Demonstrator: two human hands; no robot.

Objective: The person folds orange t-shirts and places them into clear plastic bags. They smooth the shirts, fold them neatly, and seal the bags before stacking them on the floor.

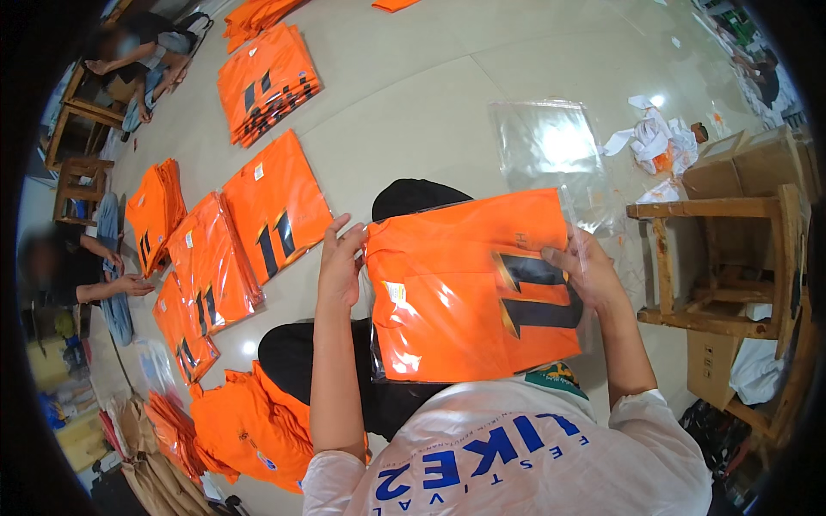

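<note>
A folded orange T-shirt in a clear plastic bag [452, 303] lies above my lap, its dark number and small white label showing through the film. My right hand [590, 264] grips the right edge, thumb on top near the number and the other fingers hidden underneath. At the opposite edge, my left hand [341, 261] holds the side of the bag, fingers pointing upward; part of its grip is hidden. Past my left hand, a flat bagged orange shirt [277, 209] lies on the floor beside a stack of bagged orange shirts [210, 264].
An empty clear bag [542, 142] lies on the tiled floor [413, 97]. Farther off sits another orange shirt stack [268, 84]. Loose orange shirts [251, 426] spread at lower left. A wooden stool [716, 264] and cardboard boxes [742, 161] stand right. Two people sit at left.
</note>
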